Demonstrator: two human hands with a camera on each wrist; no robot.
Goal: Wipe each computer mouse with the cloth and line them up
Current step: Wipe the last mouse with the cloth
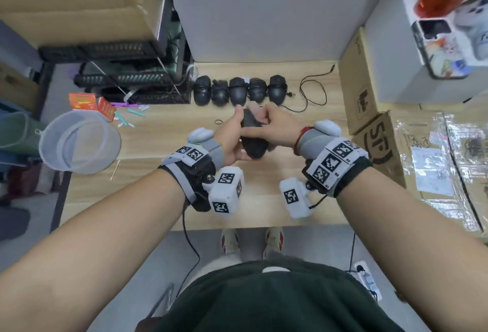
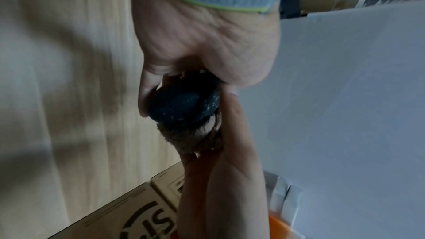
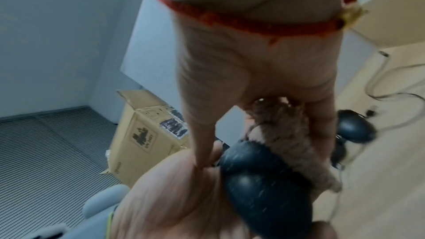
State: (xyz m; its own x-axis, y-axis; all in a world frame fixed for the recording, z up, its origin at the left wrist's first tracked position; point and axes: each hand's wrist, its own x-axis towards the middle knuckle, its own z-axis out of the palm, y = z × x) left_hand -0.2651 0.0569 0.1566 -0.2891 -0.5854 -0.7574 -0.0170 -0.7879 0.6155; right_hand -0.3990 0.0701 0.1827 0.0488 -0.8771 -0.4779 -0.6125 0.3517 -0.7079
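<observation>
My left hand (image 1: 232,136) grips a dusty black mouse (image 1: 252,136) above the middle of the wooden desk (image 1: 158,147). My right hand (image 1: 277,125) pinches a small brown cloth (image 1: 257,112) and presses it against the far end of that mouse. In the left wrist view the mouse (image 2: 184,106) sits between my left fingers with the cloth (image 2: 190,139) just beyond it. In the right wrist view the cloth (image 3: 292,143) lies bunched on the mouse (image 3: 264,184). Several black mice (image 1: 239,90) stand side by side in a row at the back of the desk.
A thin black cable (image 1: 311,88) loops right of the row. Cardboard boxes (image 1: 369,110) crowd the desk's right side. A clear plastic tub (image 1: 79,141), an orange packet (image 1: 87,102) and small sticks lie at the left. A black rack (image 1: 126,78) stands at the back left.
</observation>
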